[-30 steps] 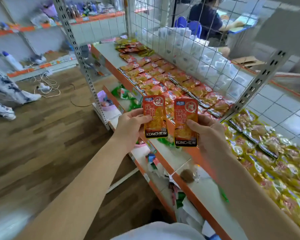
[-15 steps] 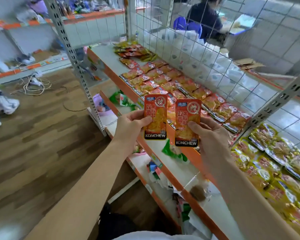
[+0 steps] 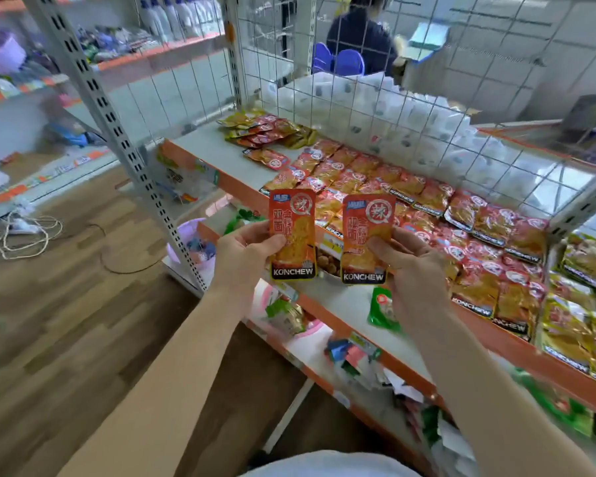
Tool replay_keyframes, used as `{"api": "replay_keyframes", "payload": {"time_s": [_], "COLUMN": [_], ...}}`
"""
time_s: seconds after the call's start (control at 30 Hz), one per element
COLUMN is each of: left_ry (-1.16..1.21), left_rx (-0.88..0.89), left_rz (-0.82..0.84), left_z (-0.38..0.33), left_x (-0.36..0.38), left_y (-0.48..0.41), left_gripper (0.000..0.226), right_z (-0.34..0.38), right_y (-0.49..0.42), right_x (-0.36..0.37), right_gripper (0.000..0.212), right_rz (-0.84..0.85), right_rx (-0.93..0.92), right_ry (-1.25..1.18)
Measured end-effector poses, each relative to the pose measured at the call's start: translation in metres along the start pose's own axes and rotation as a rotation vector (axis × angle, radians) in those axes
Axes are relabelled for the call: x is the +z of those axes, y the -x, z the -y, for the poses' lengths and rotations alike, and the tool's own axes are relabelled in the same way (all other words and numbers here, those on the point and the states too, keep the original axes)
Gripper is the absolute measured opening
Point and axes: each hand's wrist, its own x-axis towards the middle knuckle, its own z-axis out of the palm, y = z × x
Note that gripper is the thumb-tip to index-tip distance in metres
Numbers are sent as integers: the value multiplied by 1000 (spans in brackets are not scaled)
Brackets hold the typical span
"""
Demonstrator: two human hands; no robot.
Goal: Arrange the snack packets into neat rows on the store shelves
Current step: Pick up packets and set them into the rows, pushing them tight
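Left grip (image 3: 245, 249) clamped on left packet (image 3: 292, 235) | right grip (image 3: 413, 266) clamped on right packet (image 3: 367, 239) | I held both upright in air before shelf (image 3: 207, 149) | I judged best: lay each flat, label matching red rows (image 3: 410, 197), edges flush.

Behind the wire mesh (image 3: 350, 108), the top edge cuts through a person (image 3: 360, 43) at the head. Right of the mesh, yellow packets (image 3: 589, 270) run off the frame. In front of it, the thumb of the left hand (image 3: 245, 251) hides print on the left packet (image 3: 295, 218), that of the right hand (image 3: 413, 266) on the right packet (image 3: 365, 232).
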Motion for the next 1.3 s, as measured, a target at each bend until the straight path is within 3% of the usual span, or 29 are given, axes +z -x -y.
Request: {"api": "replay_keyframes", "payload": {"time_s": [0.33,0.43,0.6,0.73,0.93,1.3], "left_ry": [-14,-36,-77,-127,-177,-211], "left_rx": [-2,-14,-23,-43,-41,-57], "left_rz": [82,107,102,84,61,137], "left_z": [-17,-16,-18,-25,-37,-26], "left_x": [-17,-7,6,12,26,42], "left_y": [-34,-50,-84,-118,-162,-223], "left_gripper": [23,23,22,21,26,26], "right_z": [-17,-13,-16,-15,-5,-7], "right_y": [0,-13,-52,-88,-132,-176], "right_x": [36,32,31,44,56,67], "right_gripper": [19,33,34,40,20,16], "right_rz": [-115,-157,-196,-189,-196,-282], "right_rx": [-11,-17,22,51,39,5], "right_ry": [-159,-177,-179,-131,44,204]}}
